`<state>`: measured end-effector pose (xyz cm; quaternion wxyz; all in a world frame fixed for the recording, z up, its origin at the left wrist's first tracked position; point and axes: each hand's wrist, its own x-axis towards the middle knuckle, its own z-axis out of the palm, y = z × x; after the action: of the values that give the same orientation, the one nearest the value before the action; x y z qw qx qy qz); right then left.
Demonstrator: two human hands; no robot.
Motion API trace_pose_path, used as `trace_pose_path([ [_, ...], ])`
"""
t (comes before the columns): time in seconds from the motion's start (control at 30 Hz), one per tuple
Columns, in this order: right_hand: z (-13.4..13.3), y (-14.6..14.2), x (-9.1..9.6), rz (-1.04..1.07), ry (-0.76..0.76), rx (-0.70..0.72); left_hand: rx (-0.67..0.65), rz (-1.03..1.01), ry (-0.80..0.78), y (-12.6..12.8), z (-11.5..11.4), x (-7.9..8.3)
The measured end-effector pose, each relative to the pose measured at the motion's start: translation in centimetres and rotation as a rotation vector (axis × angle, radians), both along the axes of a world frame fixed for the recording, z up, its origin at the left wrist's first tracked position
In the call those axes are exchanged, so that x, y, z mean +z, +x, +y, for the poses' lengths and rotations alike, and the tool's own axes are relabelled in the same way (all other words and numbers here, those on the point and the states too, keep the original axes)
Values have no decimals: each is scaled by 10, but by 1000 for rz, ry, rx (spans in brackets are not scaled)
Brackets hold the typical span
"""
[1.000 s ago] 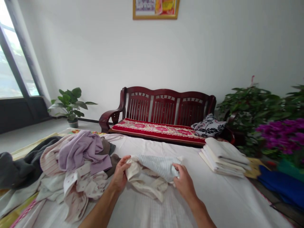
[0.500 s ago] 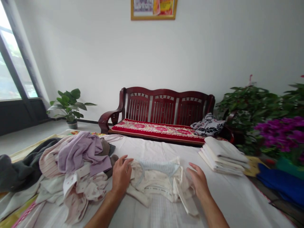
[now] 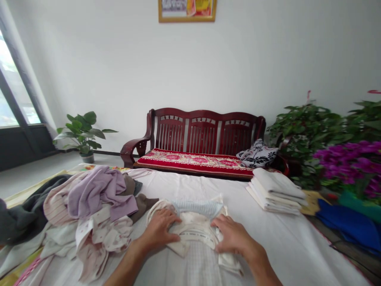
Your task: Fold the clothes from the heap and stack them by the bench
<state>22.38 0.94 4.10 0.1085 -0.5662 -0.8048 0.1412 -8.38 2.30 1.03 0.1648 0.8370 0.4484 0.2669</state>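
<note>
A small white garment [image 3: 195, 219] with a pale blue ribbed band and a line of dark print along its near edge lies bunched on a white sheet [image 3: 276, 254]. My left hand [image 3: 163, 230] rests on its left side, fingers lying over the cloth and thumb held apart. On the opposite side, my right hand [image 3: 233, 235] touches the cloth with thumb and fingers spread. One sleeve sticks out below the right hand, and parts of the garment's sides are hidden under both hands.
A heap of clothes [image 3: 98, 194] in lilac, pink, white and dark grey lies at left. Folded white cloths [image 3: 275, 190] are stacked at right, near a blue cloth [image 3: 348, 224]. Behind stand a wooden bench [image 3: 202, 135] with a red cover, and plants [image 3: 309, 139].
Both hands have moved inward and down onto the garment's sides. Its side parts have been drawn in towards the middle. The camera view has shifted slightly.
</note>
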Motion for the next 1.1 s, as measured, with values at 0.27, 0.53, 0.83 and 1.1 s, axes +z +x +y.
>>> trace_pose_path([
  [0.27, 8, -3, 0, -166, 127, -109, 54, 101, 55, 14, -4, -2],
  [0.53, 18, -4, 22, 471, 633, -247, -142, -200, -158, 52, -40, 14],
  [0.83, 13, -53, -3, 1195, 90, -118, -5, -386, 217, 66, -35, 3],
  [1.1, 13, -60, -14, 1709, -240, -210, -19, 12, 147, 65, -23, 5],
])
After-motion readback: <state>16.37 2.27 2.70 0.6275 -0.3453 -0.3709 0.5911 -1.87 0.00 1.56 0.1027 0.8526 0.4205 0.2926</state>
